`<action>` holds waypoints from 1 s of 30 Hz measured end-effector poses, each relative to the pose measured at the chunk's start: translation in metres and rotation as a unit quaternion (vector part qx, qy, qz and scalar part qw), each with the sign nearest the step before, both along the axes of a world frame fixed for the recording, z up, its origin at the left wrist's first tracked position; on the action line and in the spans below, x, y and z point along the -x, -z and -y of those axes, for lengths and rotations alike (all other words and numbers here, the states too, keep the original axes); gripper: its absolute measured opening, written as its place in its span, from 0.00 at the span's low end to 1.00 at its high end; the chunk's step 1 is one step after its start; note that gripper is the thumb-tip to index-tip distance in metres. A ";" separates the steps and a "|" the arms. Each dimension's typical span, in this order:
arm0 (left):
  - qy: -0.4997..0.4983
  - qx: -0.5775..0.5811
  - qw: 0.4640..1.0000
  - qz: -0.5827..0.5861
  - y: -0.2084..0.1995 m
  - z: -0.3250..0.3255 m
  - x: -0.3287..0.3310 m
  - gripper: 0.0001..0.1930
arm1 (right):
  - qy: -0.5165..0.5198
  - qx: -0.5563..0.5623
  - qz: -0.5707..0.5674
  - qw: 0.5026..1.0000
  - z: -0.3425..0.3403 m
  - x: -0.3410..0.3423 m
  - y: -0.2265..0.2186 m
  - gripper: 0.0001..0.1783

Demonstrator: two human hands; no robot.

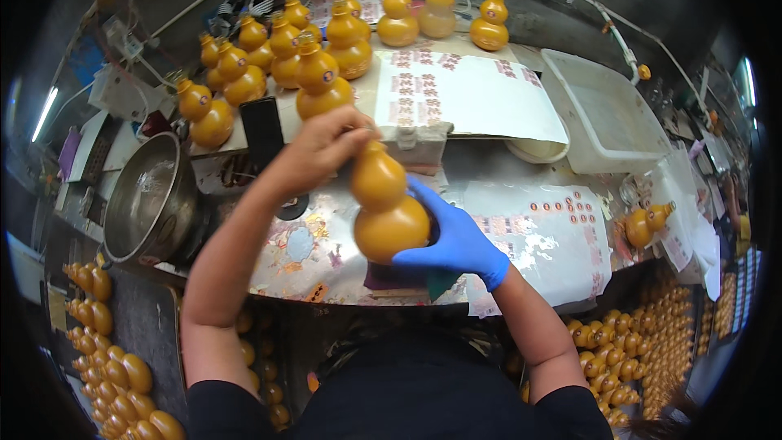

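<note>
Over the near part of the worktable I hold an orange-yellow gourd-shaped bottle (381, 183), slightly tilted. My bare left hand (330, 145) is closed at its narrow neck, and the fingers hide the bottle's mouth. My right hand (456, 232), in a blue glove, wraps round the lower bulb from the right side. Just beyond my left hand stands a similar gourd-shaped bottle (318, 81) with a small round label. Right of my gloved hand lies a sheet of transfer stickers (533, 236), with small round red marks and patches of printed pieces.
Several finished-looking gourd bottles (350, 41) line the raised back shelf. A white sticker sheet (481, 102) and a clear plastic tub (607, 118) lie to the right. A metal pot (147, 195) stands at left; many bottles (607, 350) sit below the table's edge.
</note>
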State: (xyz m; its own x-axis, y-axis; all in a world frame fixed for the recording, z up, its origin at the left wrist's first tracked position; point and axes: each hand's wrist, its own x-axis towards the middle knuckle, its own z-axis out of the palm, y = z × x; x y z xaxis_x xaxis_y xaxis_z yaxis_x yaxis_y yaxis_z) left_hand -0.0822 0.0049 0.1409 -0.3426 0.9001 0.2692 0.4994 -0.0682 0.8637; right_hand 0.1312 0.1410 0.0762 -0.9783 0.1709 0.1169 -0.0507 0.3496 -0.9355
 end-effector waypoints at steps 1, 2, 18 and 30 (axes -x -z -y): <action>0.003 0.008 0.999 0.042 0.020 -0.017 -0.002 0.09 | 0.015 -0.043 0.054 0.997 -0.005 -0.001 -0.001 0.53; -0.022 0.019 0.998 0.047 0.036 -0.033 -0.005 0.08 | 0.042 -0.027 0.081 0.995 -0.011 -0.003 0.008 0.51; -0.157 -0.008 0.973 -0.171 0.147 0.001 -0.098 0.49 | 0.173 0.054 0.019 0.983 -0.025 -0.003 0.066 0.45; -0.167 -0.038 0.981 -0.091 0.149 -0.003 -0.115 0.45 | 0.705 0.005 -0.059 0.706 -0.076 -0.280 0.146 0.10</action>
